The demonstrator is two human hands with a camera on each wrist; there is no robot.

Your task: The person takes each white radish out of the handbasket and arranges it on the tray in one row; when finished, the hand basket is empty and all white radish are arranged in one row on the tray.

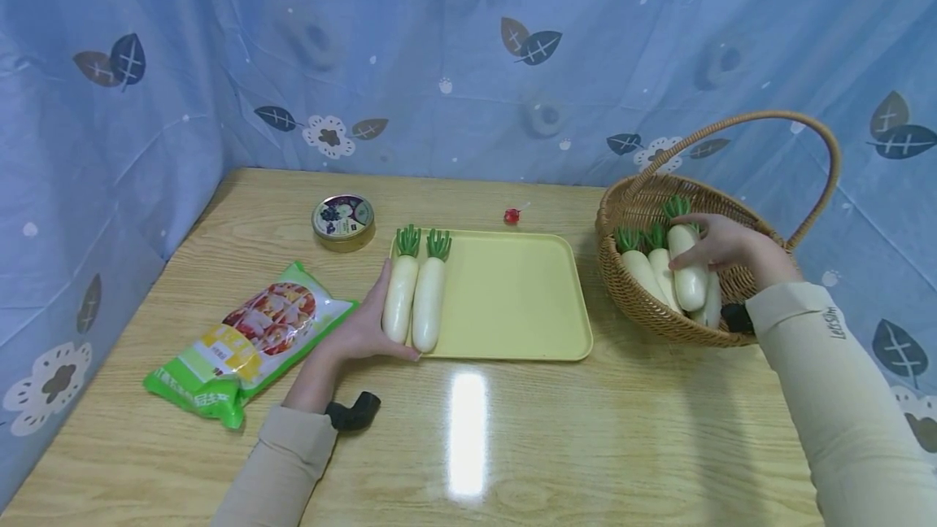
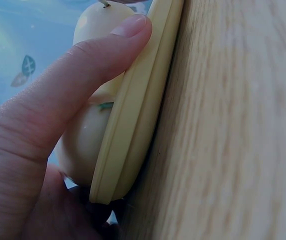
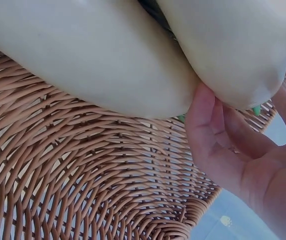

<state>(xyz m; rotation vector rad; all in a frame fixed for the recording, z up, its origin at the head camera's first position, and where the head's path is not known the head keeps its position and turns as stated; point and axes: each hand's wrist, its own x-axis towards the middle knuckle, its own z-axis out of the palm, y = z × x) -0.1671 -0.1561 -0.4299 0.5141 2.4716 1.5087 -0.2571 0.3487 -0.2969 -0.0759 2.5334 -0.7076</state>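
Two white radishes (image 1: 428, 307) with green tops lie side by side at the left end of a pale yellow tray (image 1: 516, 299). My left hand (image 1: 366, 328) rests against that tray's front left corner, thumb out along the front rim and fingers by the left side. In the left wrist view the straight thumb (image 2: 78, 75) touches the tray rim, close to the radish ends. Over at the wicker basket (image 1: 637, 320), my right hand (image 1: 725, 242) grips a white radish (image 1: 688, 271) from above. Several other radishes (image 1: 644, 279) lie under and beside it in the basket.
A green and white food bag (image 1: 256, 336) lies left of my left hand. Behind it stands a round tin (image 1: 343, 222). A small red lollipop-like object (image 1: 512, 216) sits behind the tray. The basket's tall handle (image 1: 830, 153) arches above my right hand.
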